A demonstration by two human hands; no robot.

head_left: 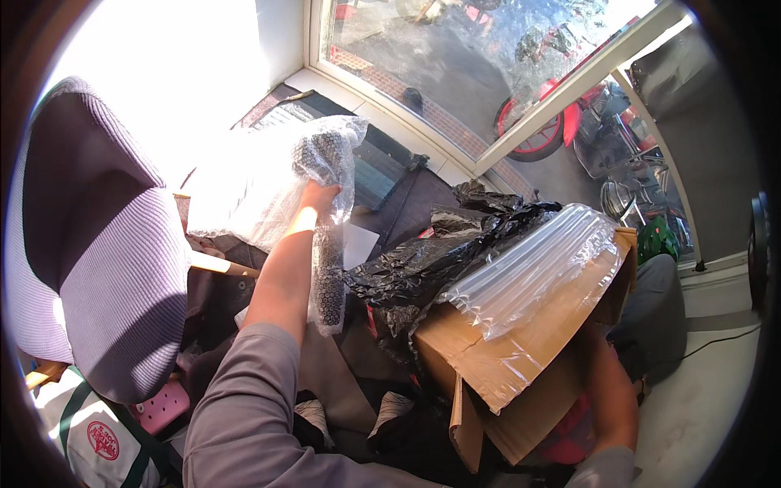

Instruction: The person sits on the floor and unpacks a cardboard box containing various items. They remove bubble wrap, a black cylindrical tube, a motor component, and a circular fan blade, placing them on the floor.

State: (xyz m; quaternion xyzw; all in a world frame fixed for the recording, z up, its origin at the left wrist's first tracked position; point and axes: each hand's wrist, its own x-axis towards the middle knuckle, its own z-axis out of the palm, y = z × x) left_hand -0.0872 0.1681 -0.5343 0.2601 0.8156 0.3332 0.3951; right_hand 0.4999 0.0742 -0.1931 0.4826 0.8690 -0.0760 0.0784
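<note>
My left hand (319,197) is closed around a long bundle of bubble wrap (329,281), dark underneath and clear on the outside, which stretches above and below my grip. Loose clear plastic (244,187) spreads to its left, very bright in the sun. On the right, a brown cardboard box (521,358) sits tilted with its flaps open toward me. Clear inflated air-column packaging (537,264) lies over its upper side. My right forearm (614,398) runs up beside the box, and the box hides my right hand, so its fingers do not show.
Crumpled black plastic (423,264) lies between bundle and box. A purple ribbed chair (122,276) stands at left, with a white and green bag (93,435) and a pink clog (161,407) below. Dark mats (382,163) lie by the window; a red-wheeled bike (533,122) is outside.
</note>
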